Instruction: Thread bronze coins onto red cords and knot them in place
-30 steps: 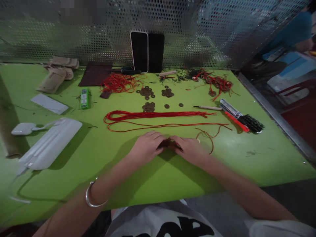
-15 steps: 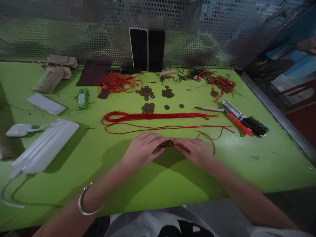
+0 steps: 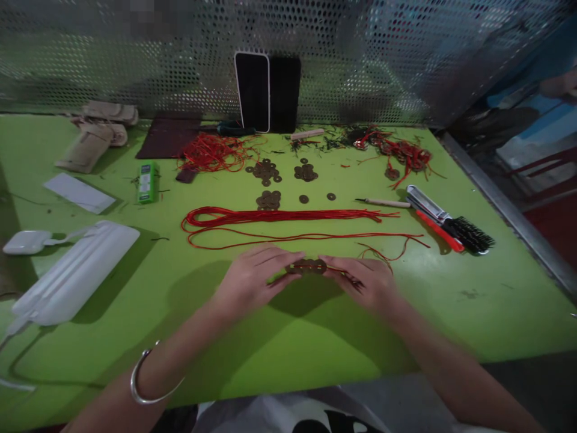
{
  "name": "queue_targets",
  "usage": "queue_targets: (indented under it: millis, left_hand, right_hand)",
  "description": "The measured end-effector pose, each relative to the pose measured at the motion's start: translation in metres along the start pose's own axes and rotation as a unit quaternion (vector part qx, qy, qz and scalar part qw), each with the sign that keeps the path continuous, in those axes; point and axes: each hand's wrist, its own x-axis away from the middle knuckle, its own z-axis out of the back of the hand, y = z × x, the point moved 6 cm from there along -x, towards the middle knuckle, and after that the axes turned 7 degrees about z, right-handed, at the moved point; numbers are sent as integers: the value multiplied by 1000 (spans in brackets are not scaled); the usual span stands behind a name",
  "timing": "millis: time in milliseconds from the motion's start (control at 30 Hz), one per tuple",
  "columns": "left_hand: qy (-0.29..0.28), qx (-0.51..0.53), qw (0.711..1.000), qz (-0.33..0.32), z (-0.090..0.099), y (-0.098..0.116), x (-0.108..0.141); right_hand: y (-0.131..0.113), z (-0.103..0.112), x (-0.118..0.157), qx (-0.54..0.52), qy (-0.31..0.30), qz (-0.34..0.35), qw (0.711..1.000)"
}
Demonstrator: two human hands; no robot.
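Between my hands, above the green table (image 3: pixel 189 367), is a short row of overlapping brown coins (image 3: pixel 309 266) with square holes and red cord running through them. My left hand (image 3: pixel 255 278) pinches the left end of the row between thumb and fingers. My right hand (image 3: pixel 363 278) is closed at the right end, on the red cord beside the last coin. Cord ends trail past my right fingers onto the table. Just beyond my hands lies a folded bundle of red cord (image 3: pixel 279 214), with a looser strand in front of it.
Coin piles (image 3: pixel 269 200) and single coins lie behind the bundle. To the right are an awl (image 3: pixel 383 203) and a hairbrush (image 3: pixel 469 233). On the left rest a white power strip (image 3: pixel 76 273) and a green box (image 3: pixel 146 182). Phones (image 3: pixel 252 93) lean on the perforated metal screen.
My left fingers have drawn back to the left, so more of the coin row shows between my hands. The view has shifted slightly.
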Motion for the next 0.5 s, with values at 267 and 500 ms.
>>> queue_targets:
  millis: [267,500]
  left_hand:
    - [6,36,999,19,2,5,-1]
    - [26,18,999,16,5,5,0]
  right_hand:
    - [-1,2,0,-16,15,-1,1000]
    - [-1,-2,2,-18,10,3,1000]
